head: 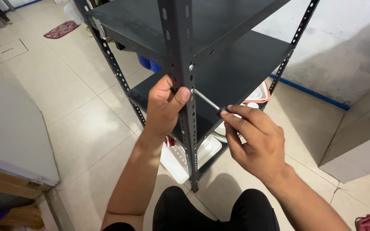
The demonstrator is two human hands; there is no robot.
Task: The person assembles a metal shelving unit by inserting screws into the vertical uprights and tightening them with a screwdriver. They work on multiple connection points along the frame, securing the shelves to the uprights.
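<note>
Head view. Dark metal shelving rack (236,68) fills the frame from 11 to 2 o'clock; its near slotted corner post (188,128) runs down the centre. Left hand (163,105) is closed around the post just below a bolt (190,67), thumb pressed at the post face. Right hand (253,141), at 4 o'clock of the left, pinches the dark handle of a screwdriver (208,102), fingers narrow, shaft angled up-left to the post beside the thumb. Judgement: keep shaft square to the fastener, post braced firmly, turn slowly.
</note>
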